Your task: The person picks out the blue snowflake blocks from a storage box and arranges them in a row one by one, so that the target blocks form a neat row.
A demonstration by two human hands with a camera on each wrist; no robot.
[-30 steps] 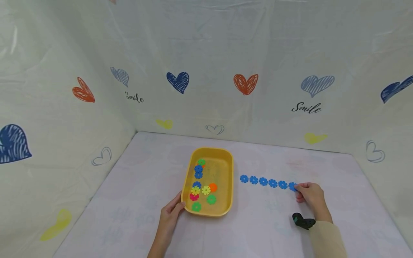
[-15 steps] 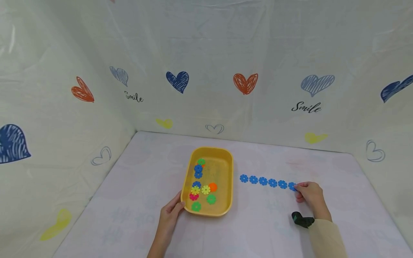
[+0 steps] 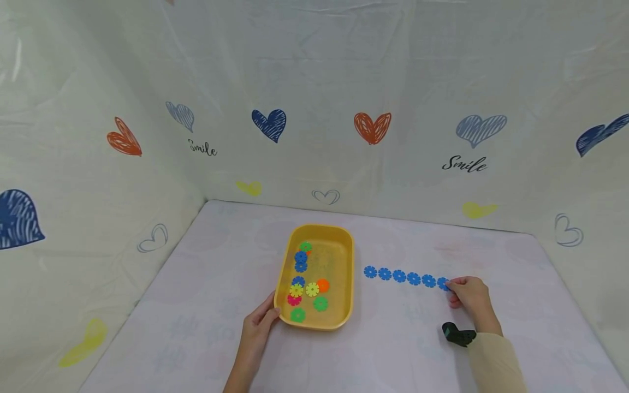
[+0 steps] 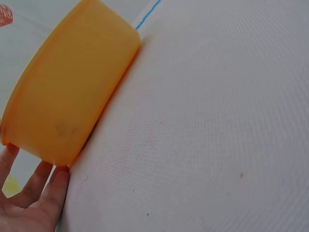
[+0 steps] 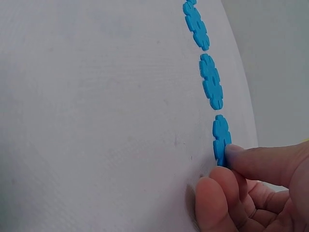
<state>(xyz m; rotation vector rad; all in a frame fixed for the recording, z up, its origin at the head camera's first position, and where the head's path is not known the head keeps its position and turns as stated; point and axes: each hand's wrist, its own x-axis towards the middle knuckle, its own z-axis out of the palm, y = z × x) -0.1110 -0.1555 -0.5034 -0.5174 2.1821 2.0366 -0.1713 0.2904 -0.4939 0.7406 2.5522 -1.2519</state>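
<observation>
A row of several blue notched plastic discs (image 3: 399,276) lies flat on the table, right of a yellow tray (image 3: 352,273). My right hand (image 3: 473,297) pinches the near-right edge of the rightmost blue snowflake disc (image 5: 220,133) between thumb and fingers, its other fingers curled under. In the right wrist view a small gap separates that disc from its neighbour (image 5: 211,81). My left hand (image 3: 256,325) grips the tray's near-left corner, thumb at the rim. In the left wrist view its fingertips (image 4: 44,170) touch the outside of the tray wall (image 4: 72,82).
Inside the tray lie loose discs: green (image 3: 320,304), yellow (image 3: 312,289), orange (image 3: 323,285), pink (image 3: 294,300) and blue (image 3: 301,256). A dark wrist device (image 3: 458,334) sits by the right sleeve (image 3: 495,363). A printed curtain (image 3: 319,71) closes off the table's back.
</observation>
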